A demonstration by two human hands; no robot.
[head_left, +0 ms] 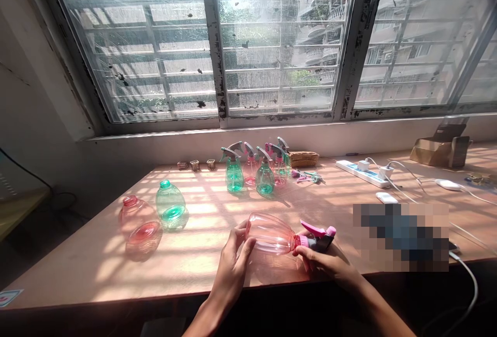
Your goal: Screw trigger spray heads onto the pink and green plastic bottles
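Note:
A clear pink spray bottle [271, 233] lies sideways between my two hands, just above the front part of the table. My left hand [235, 251] grips its rounded base end. Around the neck, at the pink collar below the grey and pink trigger head [320, 236], my right hand [320, 259] has its fingers closed. Off to the left are a pink bottle without a head [135, 218] and a green bottle without a head [170, 202]. Behind the held bottle stand several green and pink spray bottles with heads on, among them a green one [265, 177].
Loose spray heads [307, 176] lie beside the standing bottles, near a brown cardboard piece [304, 159]. A white power strip [362, 173] with plugs and cables runs along the right. A cardboard box [440, 149] sits at the back right, and a blurred-out patch [402, 237] covers the right front.

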